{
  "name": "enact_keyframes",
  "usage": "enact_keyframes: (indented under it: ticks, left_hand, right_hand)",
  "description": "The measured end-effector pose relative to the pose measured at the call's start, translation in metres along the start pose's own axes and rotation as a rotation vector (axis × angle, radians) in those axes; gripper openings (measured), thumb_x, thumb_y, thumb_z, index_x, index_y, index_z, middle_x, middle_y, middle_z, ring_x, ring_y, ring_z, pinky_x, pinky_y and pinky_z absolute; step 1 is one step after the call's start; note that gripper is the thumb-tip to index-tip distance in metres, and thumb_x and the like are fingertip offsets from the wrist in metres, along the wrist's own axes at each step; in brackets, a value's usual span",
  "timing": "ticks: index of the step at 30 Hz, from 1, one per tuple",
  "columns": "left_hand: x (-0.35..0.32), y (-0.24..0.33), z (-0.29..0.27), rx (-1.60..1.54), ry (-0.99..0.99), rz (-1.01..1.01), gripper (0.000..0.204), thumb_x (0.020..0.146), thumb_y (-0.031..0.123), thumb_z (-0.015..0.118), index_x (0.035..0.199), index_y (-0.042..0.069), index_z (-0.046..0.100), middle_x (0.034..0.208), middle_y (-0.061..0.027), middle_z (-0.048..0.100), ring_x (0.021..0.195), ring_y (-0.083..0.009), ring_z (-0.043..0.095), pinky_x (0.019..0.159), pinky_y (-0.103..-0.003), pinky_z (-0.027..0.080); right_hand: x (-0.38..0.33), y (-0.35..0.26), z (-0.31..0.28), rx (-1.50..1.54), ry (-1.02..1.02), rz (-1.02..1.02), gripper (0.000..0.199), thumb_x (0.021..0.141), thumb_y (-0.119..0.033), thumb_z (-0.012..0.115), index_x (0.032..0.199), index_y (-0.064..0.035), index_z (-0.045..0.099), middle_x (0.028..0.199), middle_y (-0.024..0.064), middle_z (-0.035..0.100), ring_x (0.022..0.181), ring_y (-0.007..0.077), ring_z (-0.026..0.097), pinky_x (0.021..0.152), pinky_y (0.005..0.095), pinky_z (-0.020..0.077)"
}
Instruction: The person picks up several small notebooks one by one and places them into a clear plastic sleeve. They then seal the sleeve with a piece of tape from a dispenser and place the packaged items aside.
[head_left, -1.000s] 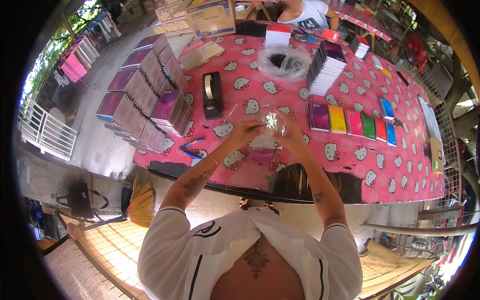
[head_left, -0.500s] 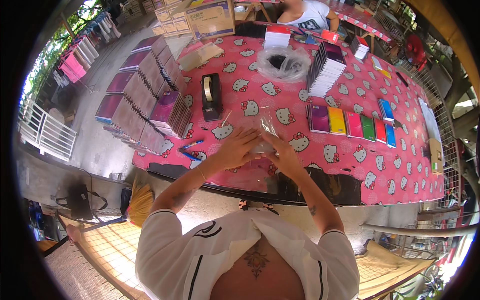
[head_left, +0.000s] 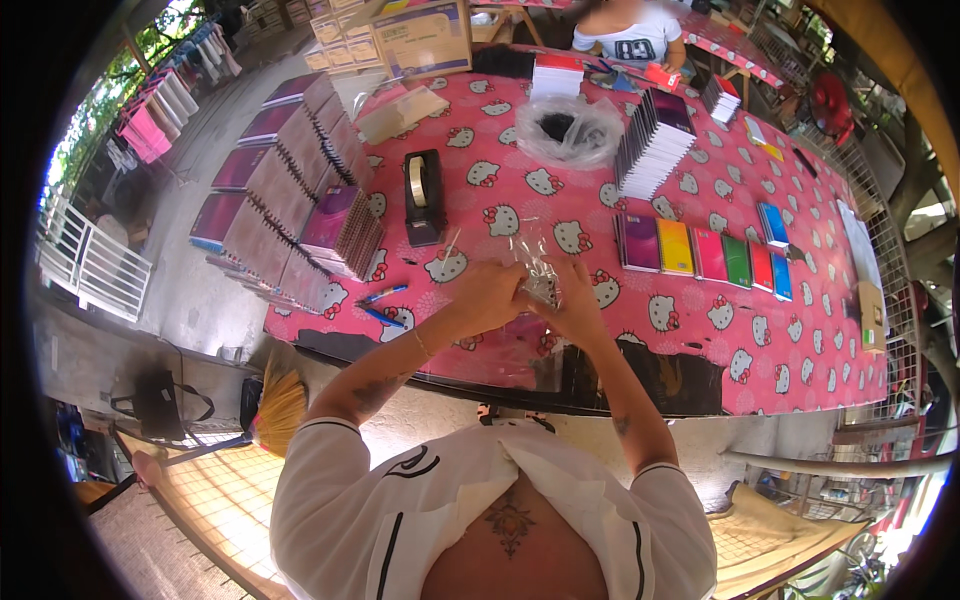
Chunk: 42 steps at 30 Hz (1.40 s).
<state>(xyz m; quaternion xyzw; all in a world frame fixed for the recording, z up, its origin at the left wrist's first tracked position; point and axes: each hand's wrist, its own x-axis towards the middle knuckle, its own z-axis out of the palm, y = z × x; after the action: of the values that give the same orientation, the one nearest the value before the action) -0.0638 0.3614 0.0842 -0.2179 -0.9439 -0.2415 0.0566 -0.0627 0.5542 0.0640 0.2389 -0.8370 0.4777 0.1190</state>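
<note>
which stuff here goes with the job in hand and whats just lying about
Likely part of it:
- clear plastic, at the left fingers and right fingers
- perhaps tape dispenser
- perhaps purple notebooks

Probably just lying about:
- broom
- black bag
- hanging clothes
- red fan

Head-height fisheye view, downward over the pink table (head_left: 578, 203)
</note>
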Motion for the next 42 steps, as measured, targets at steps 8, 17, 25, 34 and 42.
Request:
enact_keyframes:
  ticks: [8,17,25,34,42]
  left_hand:
    - [0.009,-0.048,0.019,-1.074,-0.284,-0.492,0.045,0.077,0.021,0.079,0.116,0.007,0.06,0.082,-0.0061,0.066,0.09,-0.0183,0.062,0.082,-0.036,0.049]
    - [0.012,-0.214,-0.014,-0.411,0.664,-0.729,0.024,0.083,0.018,0.074,0.101,0.002,0.071,0.082,-0.0028,0.066,0.066,-0.0151,0.06,0.059,-0.034,0.05]
    - [-0.004,-0.208,0.039,-1.109,0.858,-0.669,0.017,0.088,0.018,0.07,0.096,0.003,0.072,0.082,-0.0019,0.067,0.069,-0.0116,0.06,0.06,-0.026,0.044]
    - [-0.048,-0.223,0.027,-1.129,0.639,-0.711,0.015,0.091,0.019,0.065,0.091,0.005,0.069,0.079,-0.006,0.069,0.066,-0.0194,0.066,0.056,-0.032,0.047]
    - [0.014,-0.099,-0.062,0.048,-0.002,-0.056,0.012,0.085,0.021,0.066,0.086,0.01,0.07,0.075,-0.0125,0.07,0.073,-0.0326,0.069,0.066,-0.043,0.053]
  right_hand:
    - [-0.009,0.035,0.023,0.79,-0.027,0.476,0.041,0.087,-0.002,0.069,0.126,-0.0033,0.056,0.11,0.0033,0.059,0.093,0.0105,0.056,0.08,0.0259,0.0476]
    - [-0.012,0.041,0.036,0.682,0.052,0.443,0.034,0.088,-0.003,0.066,0.121,-0.0047,0.057,0.106,0.0011,0.056,0.093,0.0092,0.052,0.079,0.0239,0.0468]
    - [-0.015,0.039,0.034,0.66,0.079,0.398,0.03,0.091,-0.003,0.064,0.119,-0.0051,0.056,0.098,-0.0004,0.055,0.084,0.0075,0.051,0.073,0.0227,0.0452]
    - [-0.014,0.032,0.041,0.684,0.039,0.395,0.029,0.09,-0.005,0.065,0.118,-0.0043,0.057,0.099,0.0016,0.055,0.085,0.0095,0.053,0.074,0.0239,0.0462]
    - [-0.02,0.046,0.042,0.661,0.107,0.391,0.031,0.089,-0.003,0.065,0.119,-0.0054,0.057,0.102,0.0012,0.055,0.088,0.0088,0.051,0.078,0.0246,0.0458]
